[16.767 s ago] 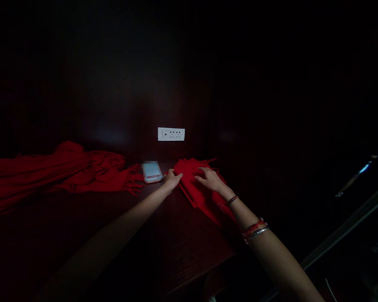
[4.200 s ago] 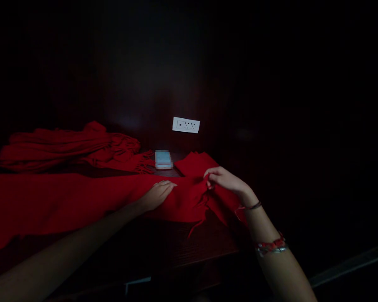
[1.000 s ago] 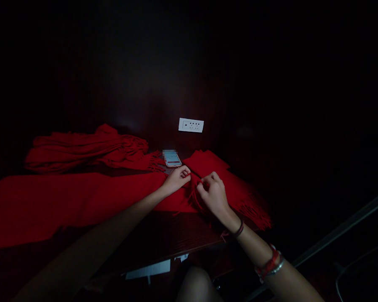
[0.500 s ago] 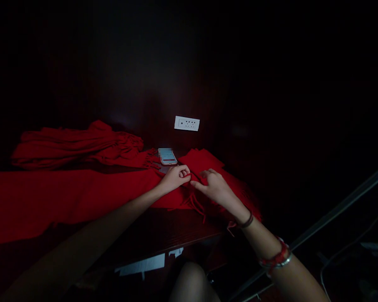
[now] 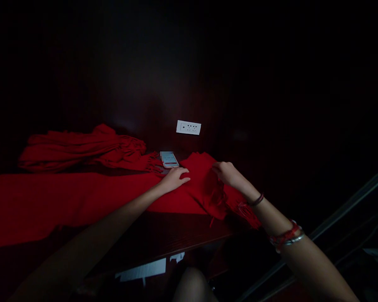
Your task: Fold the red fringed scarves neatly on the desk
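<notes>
A long red scarf (image 5: 91, 193) lies spread along the dark table. Its fringed right part (image 5: 204, 176) is bunched and lifted near my right hand. My left hand (image 5: 174, 180) rests on the scarf with thumb and fingers apart, just in front of the phone. My right hand (image 5: 228, 173), with bracelets farther up its arm, pinches the red cloth at its right side, fingertips partly hidden. Fringe threads hang below this hand.
A second red scarf (image 5: 82, 149) lies gathered in folds at the back left. Beyond my left hand is a lit phone (image 5: 169, 159). A white socket panel (image 5: 188, 127) sits on the dark wall. Papers (image 5: 145, 269) show below the table's front edge (image 5: 176, 249).
My right hand has moved right, away from my left hand, drawing the fringed cloth with it. My left hand's fingers have opened from a pinch and now lie on the scarf.
</notes>
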Demonstrator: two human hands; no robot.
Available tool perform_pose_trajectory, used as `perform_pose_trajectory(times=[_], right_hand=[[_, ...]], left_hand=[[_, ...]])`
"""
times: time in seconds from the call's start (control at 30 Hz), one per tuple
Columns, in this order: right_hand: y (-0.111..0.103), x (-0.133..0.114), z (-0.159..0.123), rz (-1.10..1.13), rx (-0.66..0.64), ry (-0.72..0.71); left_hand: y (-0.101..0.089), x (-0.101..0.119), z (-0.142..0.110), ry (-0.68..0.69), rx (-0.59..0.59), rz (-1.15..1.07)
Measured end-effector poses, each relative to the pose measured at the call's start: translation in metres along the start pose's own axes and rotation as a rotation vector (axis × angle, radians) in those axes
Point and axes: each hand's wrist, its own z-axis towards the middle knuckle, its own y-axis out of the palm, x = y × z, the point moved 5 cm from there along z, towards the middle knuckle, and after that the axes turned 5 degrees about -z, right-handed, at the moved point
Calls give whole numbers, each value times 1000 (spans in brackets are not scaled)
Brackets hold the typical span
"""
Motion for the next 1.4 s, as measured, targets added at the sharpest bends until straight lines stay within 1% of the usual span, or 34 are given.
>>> perform_pose_trajectory(times=[0.1, 0.17, 0.2, 0.27, 0.33, 0.4, 0.47, 0.53, 0.6, 0.73, 0.83, 0.93, 1.03, 1.1, 1.13, 1.2, 1.27, 1.33, 1.4], right_hand=[[-16, 21, 7, 208, -29, -3], [-26, 31, 7, 430, -49, 2], [-32, 34, 5, 544, -48, -6], [-47, 36, -2, 727, -18, -28], [-65, 36, -13, 842, 19, -39], [-82, 35, -24, 899, 44, -32], [-93, 35, -31, 907, 68, -9], [-95, 36, -33, 886, 80, 11], [-89, 37, -29, 869, 70, 15], [-68, 39, -19, 861, 43, 7], [-62, 41, -17, 849, 56, -11], [-66, 45, -23, 800, 100, -48], [-70, 50, -27, 748, 102, -56], [-67, 56, -21, 741, 95, -39], [-62, 59, -15, 738, 81, -30], [-43, 65, 6, 700, 11, -18], [-11, 69, 34, 577, -113, -12], [26, 70, 61, 356, -223, -12], [59, 70, 82, 89, -287, 8]], left_hand=[[-15, -15, 2, -37, -58, 69], [-31, -21, 5, -67, -105, 47], [-41, -21, 7, -74, -125, 26], [-63, -10, 9, -76, -149, -15], [-85, 8, 10, -81, -158, -40], [-104, 27, 6, -119, -196, -38], [-117, 39, 1, -194, -262, -3], [-125, 42, -5, -264, -329, 45], [-128, 40, -7, -280, -366, 82], [-125, 33, -6, -236, -443, 169], [-120, 34, -7, -224, -514, 188], [-123, 40, -8, -231, -504, 189], [-128, 43, -7, -240, -474, 200], [-126, 38, -4, -233, -468, 193], [-121, 32, -1, -227, -466, 193], [-108, 12, 4, -227, -447, 240], [-89, -15, 6, -260, -399, 368], [-69, -42, 1, -322, -339, 564], [-50, -58, -7, -344, -282, 786]])
